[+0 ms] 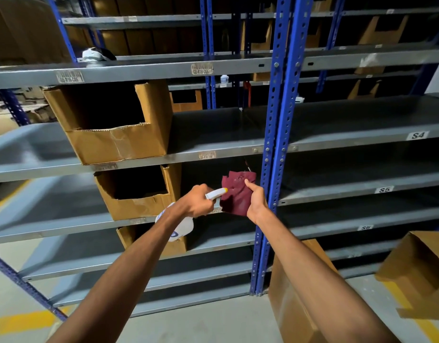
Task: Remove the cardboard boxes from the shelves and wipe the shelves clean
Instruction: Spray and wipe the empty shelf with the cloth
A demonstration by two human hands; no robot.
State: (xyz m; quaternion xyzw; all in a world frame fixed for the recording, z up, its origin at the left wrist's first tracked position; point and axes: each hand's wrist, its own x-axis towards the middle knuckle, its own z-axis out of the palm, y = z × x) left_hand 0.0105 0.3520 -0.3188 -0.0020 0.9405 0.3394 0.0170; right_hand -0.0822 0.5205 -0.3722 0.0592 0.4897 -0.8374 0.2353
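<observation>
My left hand [197, 201] grips a white spray bottle [175, 225], its nozzle [217, 194] aimed at a dark red cloth [234, 193]. My right hand [256, 199] holds that cloth up in front of the grey shelves, thumb pressed on it. An open-fronted cardboard box [114, 125] stands on the upper grey shelf [213, 134]. A second box [136, 191] sits on the shelf below, and a third box [129, 235] shows under my left forearm.
A blue perforated upright [275, 144] splits the rack just right of my hands. Two cardboard boxes [295, 300] [421, 271] stand on the concrete floor at the lower right. Yellow floor lines [23, 320] run at the lower left. More boxes sit on the racks behind.
</observation>
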